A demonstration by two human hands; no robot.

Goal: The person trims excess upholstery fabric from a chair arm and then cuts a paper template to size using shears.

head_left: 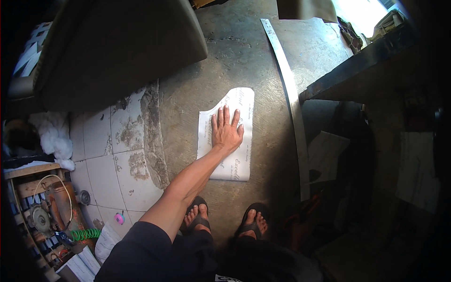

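My left hand (227, 132) lies palm down with fingers spread on a white printed sheet (237, 167) on the concrete floor. The sheet has a straight bottom edge and a curved cutout at its upper left. To its right lies a long metal straightedge (291, 89), apart from the sheet. My feet in dark sandals stand just below the sheet. My right hand is not in view.
A large dark padded piece (117, 47) fills the upper left. A dark-edged table (352, 66) is at right. At lower left are white tiles (98, 178), an orange compressor (63, 207), green coiled hose (87, 235) and a pink tape measure (119, 217).
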